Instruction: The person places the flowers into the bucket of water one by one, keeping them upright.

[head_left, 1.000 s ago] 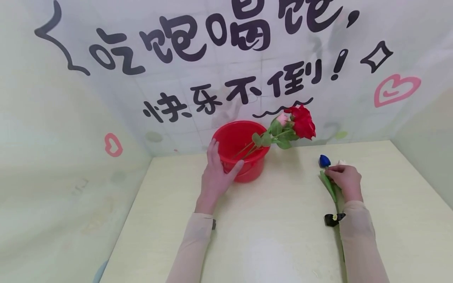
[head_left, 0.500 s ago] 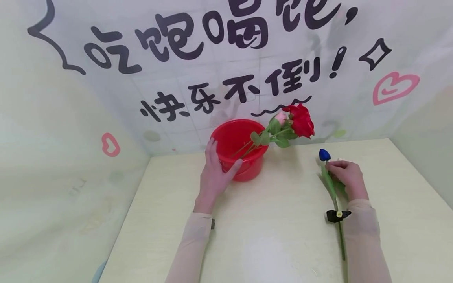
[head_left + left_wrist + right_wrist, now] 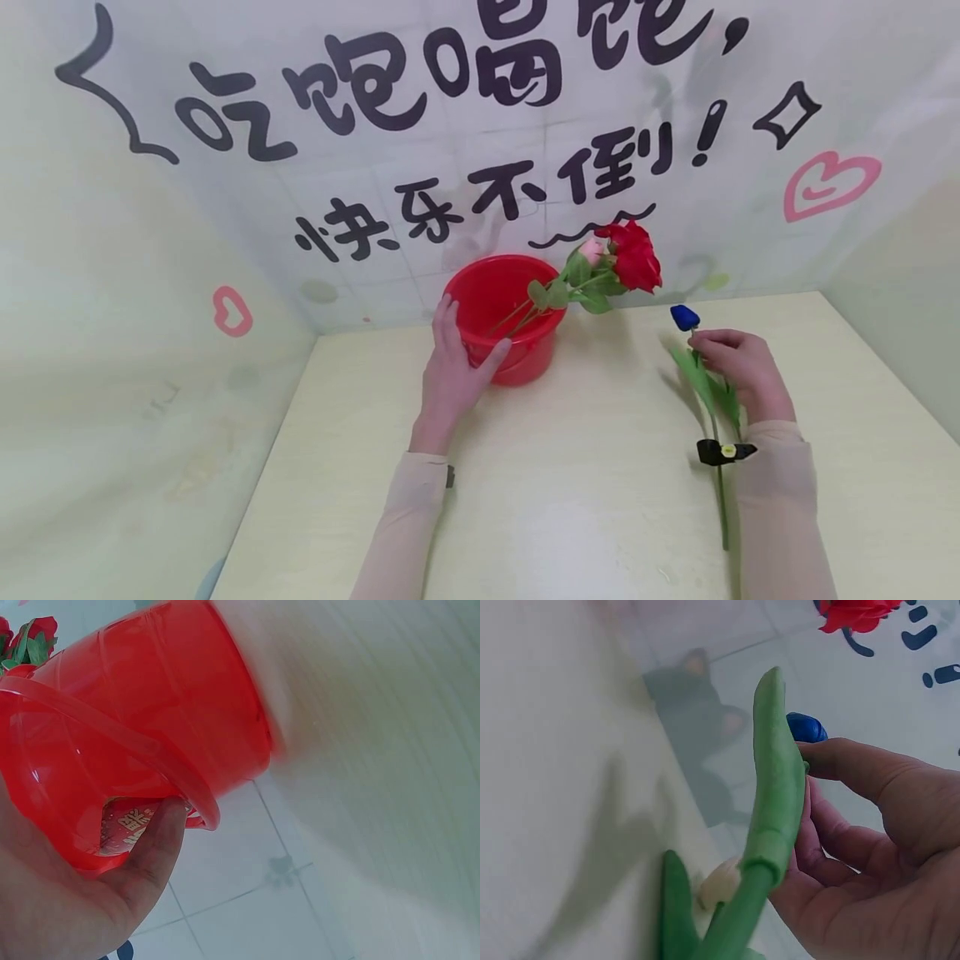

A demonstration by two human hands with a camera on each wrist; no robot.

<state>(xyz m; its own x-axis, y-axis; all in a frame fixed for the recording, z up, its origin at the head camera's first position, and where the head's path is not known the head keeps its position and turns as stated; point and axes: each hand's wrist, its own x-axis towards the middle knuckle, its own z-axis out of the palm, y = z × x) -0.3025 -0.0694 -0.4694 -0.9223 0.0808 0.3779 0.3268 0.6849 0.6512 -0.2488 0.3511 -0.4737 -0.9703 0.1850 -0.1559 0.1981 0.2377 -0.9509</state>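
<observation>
At the back of the table stands a red bucket (image 3: pixel 517 367), its carrying handle (image 3: pixel 112 727) visible in the left wrist view. My left hand (image 3: pixel 452 371) holds it at the near left rim, thumb and fingers spread around the edge. A red rose (image 3: pixel 636 257) and a pink rosebud (image 3: pixel 592 250) lean out over the bucket's right side, stems inside. On the right, my right hand (image 3: pixel 742 367) pinches a blue tulip (image 3: pixel 684 317) by the stem just below its bloom. In the right wrist view, its green leaf (image 3: pixel 772 772) rises in front, and a pale bloom (image 3: pixel 721 885) shows beneath.
The pale wooden table (image 3: pixel 562 500) meets a cloth-like wall (image 3: pixel 480 150) with black lettering right behind the bucket. Another green leaf (image 3: pixel 726 404) lies under my right hand. A black strap mount (image 3: pixel 723 452) sits at my right wrist.
My right hand has lifted the blue tulip slightly off the table, and its bloom now tilts left. The left hand has stayed on the bucket. The head view has shifted slightly.
</observation>
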